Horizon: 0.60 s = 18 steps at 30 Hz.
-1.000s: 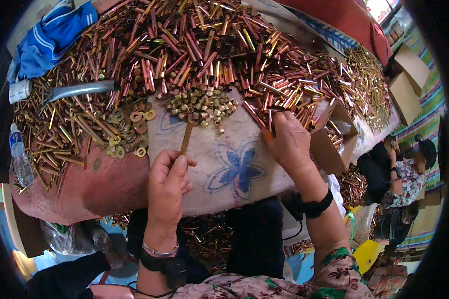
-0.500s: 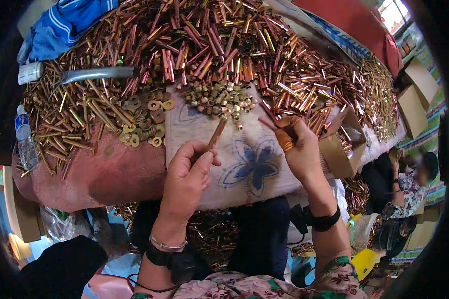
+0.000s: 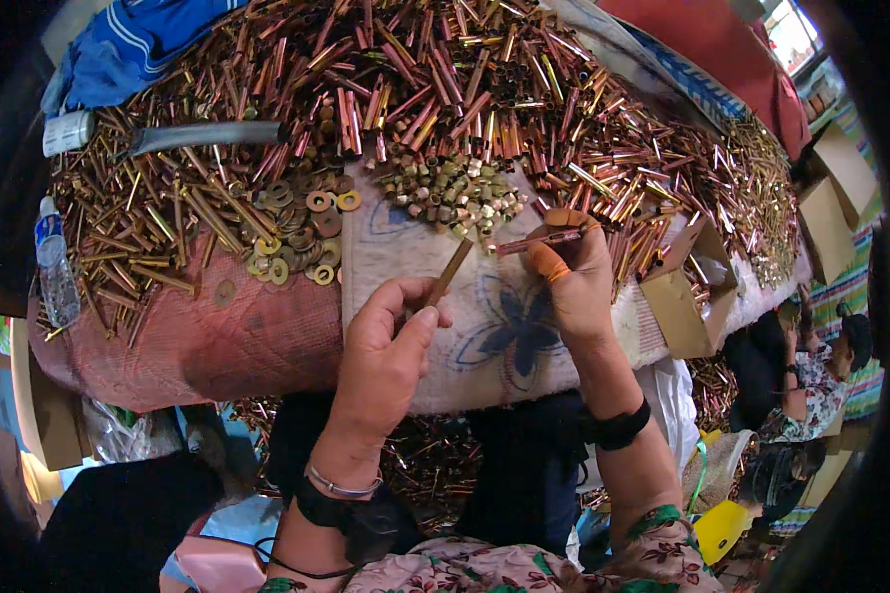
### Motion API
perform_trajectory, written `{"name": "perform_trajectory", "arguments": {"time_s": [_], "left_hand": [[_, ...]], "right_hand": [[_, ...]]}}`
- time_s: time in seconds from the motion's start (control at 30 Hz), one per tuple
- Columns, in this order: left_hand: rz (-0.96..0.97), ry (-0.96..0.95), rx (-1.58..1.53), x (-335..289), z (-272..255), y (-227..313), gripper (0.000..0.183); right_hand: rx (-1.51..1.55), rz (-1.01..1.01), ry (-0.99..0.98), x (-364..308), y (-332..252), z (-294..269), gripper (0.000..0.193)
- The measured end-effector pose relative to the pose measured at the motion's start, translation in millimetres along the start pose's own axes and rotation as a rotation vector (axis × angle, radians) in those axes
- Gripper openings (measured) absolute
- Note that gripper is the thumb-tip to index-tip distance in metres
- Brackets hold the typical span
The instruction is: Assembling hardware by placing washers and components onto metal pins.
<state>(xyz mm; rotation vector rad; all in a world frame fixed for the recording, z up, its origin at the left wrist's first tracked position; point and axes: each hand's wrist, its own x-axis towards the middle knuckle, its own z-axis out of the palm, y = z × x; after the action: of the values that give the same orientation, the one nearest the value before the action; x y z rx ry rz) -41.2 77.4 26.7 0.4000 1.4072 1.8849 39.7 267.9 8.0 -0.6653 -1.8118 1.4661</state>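
My left hand (image 3: 381, 356) is closed round the lower part of a threaded bolt (image 3: 452, 271), which slants up and to the right. Across from it, my right hand (image 3: 585, 296), with orange wraps on its thumb and finger, pinches a reddish-copper metal sleeve (image 3: 536, 242). The sleeve's free end points left toward the bolt's tip, and a gap shows between the two. Just beyond lies a small pile of brass-coloured nuts (image 3: 455, 193). Flat washers (image 3: 297, 222) are spread to the left of these, beside loose bolts (image 3: 148, 242). A large heap of similar sleeves (image 3: 445, 69) covers the far side.
A flower-patterned cloth (image 3: 445, 376) covers the work surface. An open cardboard box (image 3: 684, 311) stands right of my right hand. At the left are a plastic bottle (image 3: 55, 272), a white container (image 3: 67, 132) and a blue cloth (image 3: 133, 49). Another person (image 3: 811, 381) sits at the far right.
My right hand has turned, bringing the sleeve from pointing up and left to lying nearly level, closer to the bolt's tip. My left hand still holds the bolt. The whole view has shifted slightly.
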Motion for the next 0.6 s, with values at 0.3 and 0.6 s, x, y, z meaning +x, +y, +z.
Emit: {"name": "perform_trajectory", "arguments": {"time_s": [0.3,0.6], "left_hand": [[-0.101,-0.004,0.019,-1,-3,1,0.016],[-0.011,-0.03,0.171,-2,-4,-1,0.015]], "right_hand": [[0.459,0.112,-0.124,-5,-47,8,0.022],[0.52,0.172,-0.266,-1,-51,16,0.021]]}}
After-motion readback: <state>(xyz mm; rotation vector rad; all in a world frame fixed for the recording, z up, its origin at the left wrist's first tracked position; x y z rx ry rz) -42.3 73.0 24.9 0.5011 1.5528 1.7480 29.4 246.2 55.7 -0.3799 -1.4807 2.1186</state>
